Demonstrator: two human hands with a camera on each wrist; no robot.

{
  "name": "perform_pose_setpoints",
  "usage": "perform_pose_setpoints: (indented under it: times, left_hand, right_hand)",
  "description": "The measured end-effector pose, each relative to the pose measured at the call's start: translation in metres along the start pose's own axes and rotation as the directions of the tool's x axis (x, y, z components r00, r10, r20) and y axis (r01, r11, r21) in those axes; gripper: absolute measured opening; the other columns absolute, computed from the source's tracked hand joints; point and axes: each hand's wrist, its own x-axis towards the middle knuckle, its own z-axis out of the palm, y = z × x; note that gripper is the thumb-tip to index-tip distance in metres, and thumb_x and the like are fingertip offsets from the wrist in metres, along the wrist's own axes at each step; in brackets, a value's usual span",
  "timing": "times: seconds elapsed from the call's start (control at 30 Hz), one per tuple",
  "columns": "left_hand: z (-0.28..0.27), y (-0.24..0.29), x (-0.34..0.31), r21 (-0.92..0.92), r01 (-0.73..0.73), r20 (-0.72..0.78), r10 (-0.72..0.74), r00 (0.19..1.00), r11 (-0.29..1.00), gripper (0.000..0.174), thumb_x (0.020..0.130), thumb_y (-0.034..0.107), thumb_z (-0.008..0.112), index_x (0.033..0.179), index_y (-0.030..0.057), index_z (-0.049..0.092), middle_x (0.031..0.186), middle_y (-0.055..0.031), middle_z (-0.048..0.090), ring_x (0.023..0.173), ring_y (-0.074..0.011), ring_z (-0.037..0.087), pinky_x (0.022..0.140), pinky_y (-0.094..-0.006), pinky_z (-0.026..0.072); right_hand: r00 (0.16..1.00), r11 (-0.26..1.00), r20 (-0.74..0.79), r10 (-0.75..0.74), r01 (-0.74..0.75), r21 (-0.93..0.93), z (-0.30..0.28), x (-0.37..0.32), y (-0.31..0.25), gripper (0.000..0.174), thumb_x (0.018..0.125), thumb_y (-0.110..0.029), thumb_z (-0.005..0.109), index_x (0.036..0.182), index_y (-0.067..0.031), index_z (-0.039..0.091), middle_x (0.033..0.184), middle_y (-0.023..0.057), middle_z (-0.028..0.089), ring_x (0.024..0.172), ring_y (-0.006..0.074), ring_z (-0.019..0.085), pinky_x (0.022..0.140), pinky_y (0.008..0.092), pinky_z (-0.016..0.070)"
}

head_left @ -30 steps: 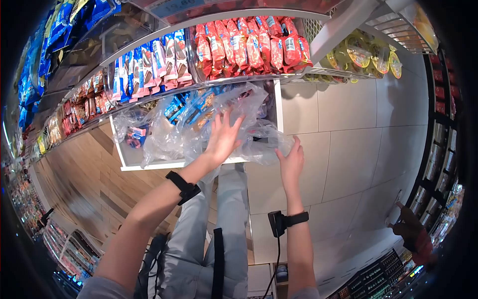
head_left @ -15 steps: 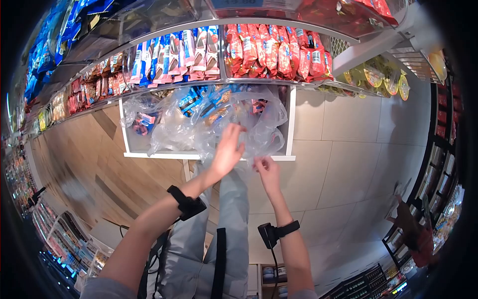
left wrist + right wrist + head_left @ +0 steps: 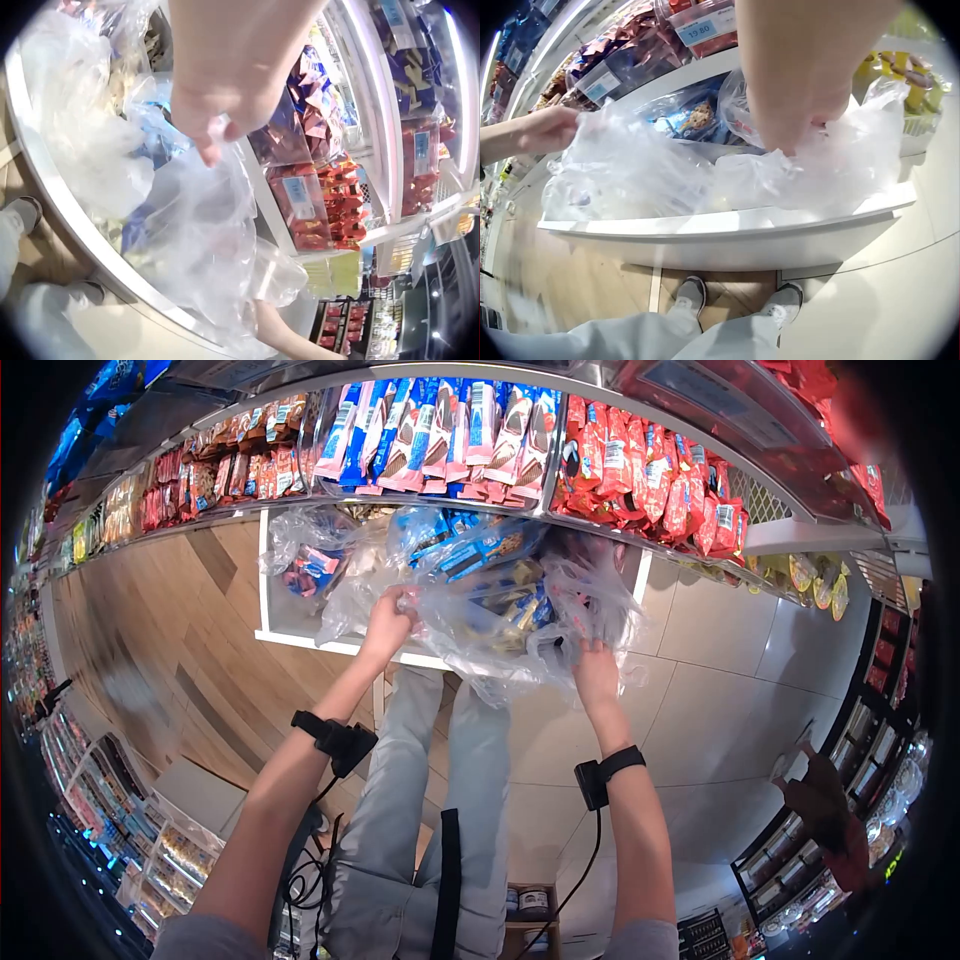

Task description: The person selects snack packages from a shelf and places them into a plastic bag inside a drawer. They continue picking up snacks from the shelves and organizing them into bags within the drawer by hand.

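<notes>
A clear plastic bag [image 3: 480, 630] spreads over the front of an open white drawer [image 3: 330, 644], with blue and yellow packets [image 3: 525, 605] showing through it. My left hand [image 3: 388, 628] pinches the bag's left edge; the left wrist view shows that hand [image 3: 225, 97] with plastic between thumb and fingers. At the bag's right side, my right hand [image 3: 597, 675] grips the bunched plastic, its fingertips partly hidden in the right wrist view, where the hand [image 3: 802, 82] is above the drawer's front edge [image 3: 727, 223]. Blue packets [image 3: 465, 545] lie behind the bag.
Above the drawer, shelf bins hold pink and blue packets [image 3: 440, 435] and red packets [image 3: 650, 470]. More clear plastic and small packets [image 3: 312, 570] lie at the drawer's left. A person in dark red [image 3: 835, 810] is at the far right.
My hands have moved apart, left hand to the left and right hand to the right, and the bag is spread wider between them. The view has shifted, bringing the shelf bins rightward.
</notes>
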Motion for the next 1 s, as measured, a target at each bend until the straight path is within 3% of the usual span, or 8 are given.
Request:
perform_pose_setpoints:
  times: [0.07,0.2,0.3,0.4,0.53,0.7,0.83,1.0]
  left_hand:
    - [0.000,0.013,-0.004,-0.545,0.054,0.138,0.026,0.990,0.837,0.059,0.075,0.007,0.063,0.128,0.0062,0.039,0.121,-0.0190,0.049,0.107,-0.0279,0.054,0.088,-0.0351,0.0426]
    - [0.035,0.071,-0.008,0.329,-0.687,0.307,0.614,0.727,0.648,0.095,0.065,0.026,0.076,0.141,0.0187,0.020,0.145,-0.0173,0.008,0.130,-0.0356,0.022,0.100,-0.0442,0.0304]
    - [0.084,0.086,0.022,0.454,-0.784,0.470,0.633,0.615,0.424,0.101,0.059,0.031,0.078,0.141,0.0230,0.020,0.146,-0.0156,0.010,0.130,-0.0390,0.019,0.101,-0.0508,0.0263]
    - [0.141,0.098,0.048,0.599,-0.798,0.571,0.662,0.486,0.069,0.102,0.055,0.030,0.078,0.140,0.0294,0.022,0.146,-0.0140,0.009,0.127,-0.0398,0.022,0.097,-0.0566,0.0270]
    - [0.221,0.049,0.106,0.560,-0.751,0.671,0.723,0.163,-0.351,0.076,0.071,0.022,0.059,0.138,0.0352,0.026,0.126,-0.0068,0.043,0.108,-0.0323,0.046,0.091,-0.0551,0.0325]
    - [0.185,0.045,0.144,0.352,-0.910,0.865,0.294,0.406,0.220,0.015,0.078,0.010,0.051,0.085,0.0099,0.064,0.078,-0.0142,0.062,0.077,-0.0302,0.060,0.076,-0.0367,0.0466]
    - [0.134,0.062,0.134,0.469,-0.875,0.882,0.113,0.458,-0.120,0.018,0.074,0.008,0.053,0.087,0.0065,0.064,0.082,-0.0153,0.064,0.081,-0.0326,0.062,0.076,-0.0430,0.0471]
    - [0.112,0.039,0.119,0.508,-0.850,0.861,0.056,0.506,-0.137,0.012,0.070,0.007,0.056,0.078,0.0033,0.064,0.077,-0.0164,0.063,0.076,-0.0333,0.062,0.072,-0.0420,0.0487]
  right_hand:
    - [1.000,0.997,-0.024,0.020,-0.018,0.068,0.009,0.002,-0.004,0.034,0.078,-0.012,0.055,0.111,-0.0057,0.054,0.102,0.0143,0.057,0.091,0.0310,0.057,0.077,0.0415,0.0455]
    - [0.957,0.842,-0.191,0.217,-0.085,0.532,-0.031,-0.006,-0.029,0.037,0.076,-0.017,0.062,0.108,0.0005,0.052,0.100,0.0167,0.055,0.094,0.0327,0.055,0.079,0.0416,0.0439]
    - [0.625,0.916,-0.691,0.364,-0.108,0.386,-0.069,-0.026,-0.040,0.043,0.076,-0.021,0.066,0.109,0.0023,0.050,0.103,0.0165,0.052,0.096,0.0329,0.051,0.081,0.0400,0.0416]
    - [0.528,0.664,-0.491,0.693,-0.201,0.720,-0.039,-0.033,-0.038,0.045,0.080,-0.022,0.065,0.112,0.0035,0.047,0.109,0.0151,0.049,0.097,0.0304,0.049,0.083,0.0371,0.0395]
    - [0.830,0.297,0.012,0.558,-0.214,0.931,-0.013,-0.038,-0.057,0.041,0.082,-0.021,0.063,0.114,0.0006,0.048,0.092,0.0130,0.057,0.087,0.0195,0.054,0.078,0.0314,0.0426]
    - [0.678,0.339,-0.249,0.692,-0.001,0.941,-0.016,-0.053,-0.055,0.032,0.081,-0.019,0.062,0.105,0.0005,0.055,0.098,0.0128,0.058,0.088,0.0273,0.055,0.078,0.0352,0.0430]
    - [0.540,0.599,-0.459,0.705,-0.108,0.794,0.002,-0.047,-0.038,0.033,0.078,-0.025,0.064,0.100,-0.0010,0.058,0.106,0.0118,0.057,0.097,0.0295,0.051,0.089,0.0402,0.0378]
    - [0.767,0.805,-0.441,0.467,-0.161,0.571,0.041,-0.050,-0.052,0.040,0.071,-0.033,0.067,0.094,-0.0009,0.062,0.107,0.0111,0.056,0.103,0.0277,0.049,0.102,0.0423,0.0287]
